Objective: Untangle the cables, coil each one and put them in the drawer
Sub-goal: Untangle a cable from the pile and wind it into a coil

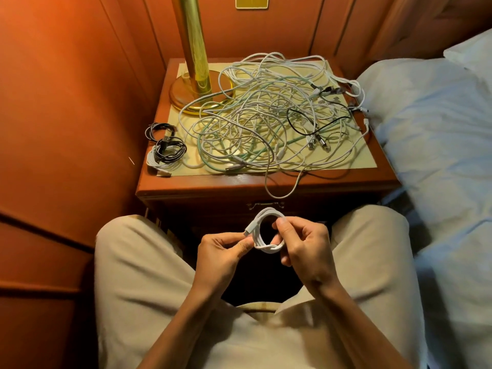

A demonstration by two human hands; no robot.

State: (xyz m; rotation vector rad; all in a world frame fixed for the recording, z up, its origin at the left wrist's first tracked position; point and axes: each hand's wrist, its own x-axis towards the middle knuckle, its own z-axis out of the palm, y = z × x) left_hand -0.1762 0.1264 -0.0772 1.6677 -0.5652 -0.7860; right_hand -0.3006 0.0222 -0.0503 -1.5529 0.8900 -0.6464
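Note:
A small coil of white cable hangs between my knees, in front of the nightstand. My right hand grips the coil's right side, thumb and fingers curled round the loops. My left hand pinches the cable's plug end at the coil's left side. A big tangle of white, green and black cables covers the nightstand top. One white loop hangs over the front edge. Coiled black and white cables lie at the top's left edge. The drawer handle shows just below the top; the drawer is shut.
A brass lamp stands on a round wooden base at the back left of the nightstand. A bed with pale sheets runs along the right. Padded orange wall panels close off the left and back. My legs in beige trousers flank the drawer front.

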